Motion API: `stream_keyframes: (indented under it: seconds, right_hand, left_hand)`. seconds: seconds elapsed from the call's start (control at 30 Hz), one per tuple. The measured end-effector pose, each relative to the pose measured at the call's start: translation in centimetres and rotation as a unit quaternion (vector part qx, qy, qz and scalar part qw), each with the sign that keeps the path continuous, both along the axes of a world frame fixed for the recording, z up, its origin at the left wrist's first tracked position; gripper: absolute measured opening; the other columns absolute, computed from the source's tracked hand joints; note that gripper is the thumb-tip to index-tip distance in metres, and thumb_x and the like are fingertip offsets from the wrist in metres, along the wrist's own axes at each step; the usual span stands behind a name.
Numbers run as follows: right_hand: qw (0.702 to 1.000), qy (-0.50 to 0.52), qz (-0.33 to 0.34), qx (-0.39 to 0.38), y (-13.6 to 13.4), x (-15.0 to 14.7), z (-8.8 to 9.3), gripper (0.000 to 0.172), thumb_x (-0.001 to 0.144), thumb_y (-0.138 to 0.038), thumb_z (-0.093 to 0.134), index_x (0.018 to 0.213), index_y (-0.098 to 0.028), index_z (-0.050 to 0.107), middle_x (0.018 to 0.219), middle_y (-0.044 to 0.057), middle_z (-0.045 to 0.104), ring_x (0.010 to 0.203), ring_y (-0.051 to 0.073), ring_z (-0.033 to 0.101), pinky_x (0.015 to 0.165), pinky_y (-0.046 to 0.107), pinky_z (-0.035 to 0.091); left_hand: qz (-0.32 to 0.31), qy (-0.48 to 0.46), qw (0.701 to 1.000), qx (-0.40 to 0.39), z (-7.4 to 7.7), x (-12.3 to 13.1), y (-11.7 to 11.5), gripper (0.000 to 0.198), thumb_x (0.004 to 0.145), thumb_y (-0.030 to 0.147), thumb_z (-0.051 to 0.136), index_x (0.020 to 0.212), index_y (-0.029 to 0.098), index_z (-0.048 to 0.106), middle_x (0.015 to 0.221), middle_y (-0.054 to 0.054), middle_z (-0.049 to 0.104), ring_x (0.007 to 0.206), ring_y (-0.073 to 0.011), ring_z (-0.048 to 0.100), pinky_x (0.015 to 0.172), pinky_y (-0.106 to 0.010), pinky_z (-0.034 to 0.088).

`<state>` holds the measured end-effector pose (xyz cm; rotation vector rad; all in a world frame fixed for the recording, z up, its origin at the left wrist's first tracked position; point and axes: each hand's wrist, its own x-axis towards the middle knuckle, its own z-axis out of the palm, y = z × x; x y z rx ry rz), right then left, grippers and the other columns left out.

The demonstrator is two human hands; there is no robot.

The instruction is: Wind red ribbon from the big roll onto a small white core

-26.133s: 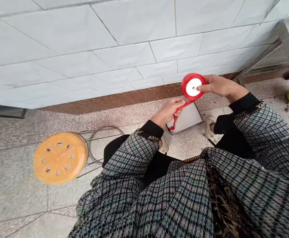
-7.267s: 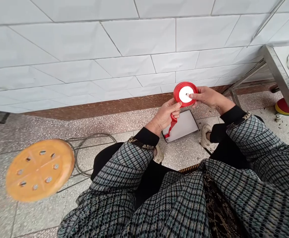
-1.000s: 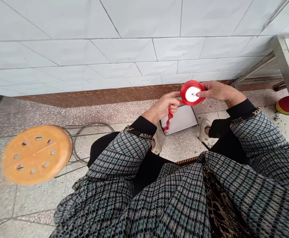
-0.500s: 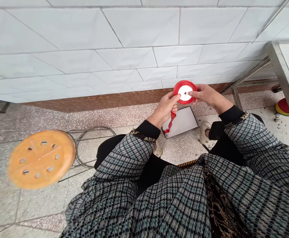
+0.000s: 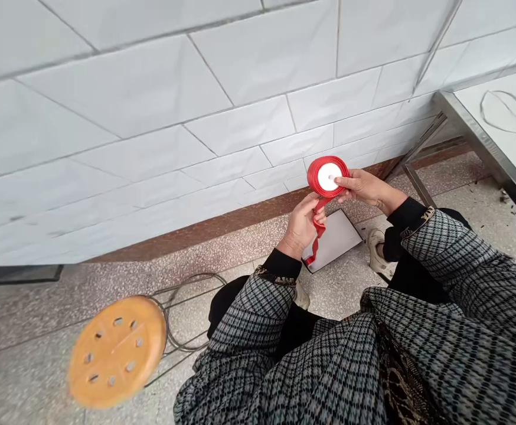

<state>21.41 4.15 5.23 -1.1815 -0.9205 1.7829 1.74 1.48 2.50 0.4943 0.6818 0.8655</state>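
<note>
The right hand [image 5: 364, 188] pinches the roll of red ribbon [image 5: 327, 176] by its side, thumb on the white centre, up in front of the tiled wall [image 5: 267, 59]. Just below, the left hand [image 5: 303, 223] pinches the strip [image 5: 319, 229] coming off it, which trails down to the pale tray [image 5: 337, 236] on the floor [image 5: 329, 298].

Hands [image 5: 302, 225] holding red ribbon [image 5: 315, 175], orange stool [image 5: 115, 353], tiled wall [image 5: 152, 88]

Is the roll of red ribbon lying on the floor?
No, the right hand holds the roll above the floor, while the left hand grips the unwound ribbon.
</note>
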Motion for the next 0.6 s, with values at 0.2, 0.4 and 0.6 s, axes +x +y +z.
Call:
stream_keyframes:
  seconds: [0.2,0.4,0.6]
  right_hand:
    - [0.997,-0.059,0.046,0.007,0.0,1.7,0.4,0.008,0.082,-0.019,0.083,0.086,-0.016,0.077,0.081,0.008,0.075,0.065,0.015,0.068,0.054,0.025,0.063]
    - [0.981,-0.153,0.115,0.002,-0.1,2.4,0.7,0.018,0.069,-0.011,0.089,0.082,-0.017,0.079,0.073,0.005,0.074,0.062,0.017,0.069,0.048,0.028,0.062]
    - [0.988,-0.131,0.086,0.003,0.3,2.6,0.5,0.03,0.06,0.004,0.089,0.08,-0.016,0.079,0.07,0.003,0.072,0.063,0.018,0.071,0.052,0.029,0.065]
  left_hand:
    - [-0.003,0.077,0.997,0.0,-0.7,-0.3,0.1,0.034,0.069,0.009,0.075,0.102,0.017,0.069,0.063,0.007,0.05,0.05,-0.0042,0.036,0.053,-0.021,0.031]
    - [-0.053,0.112,0.992,0.015,-0.6,-1.1,0.2,0.042,0.06,0.005,0.07,0.101,0.017,0.069,0.06,0.008,0.045,0.047,-0.0027,0.025,0.048,-0.022,0.019]
    - [-0.101,0.124,0.985,0.061,-0.7,-1.2,-0.1,0.034,0.071,0.029,0.086,0.095,0.016,0.066,0.063,0.008,0.041,0.049,-0.0024,0.024,0.048,-0.024,0.015]
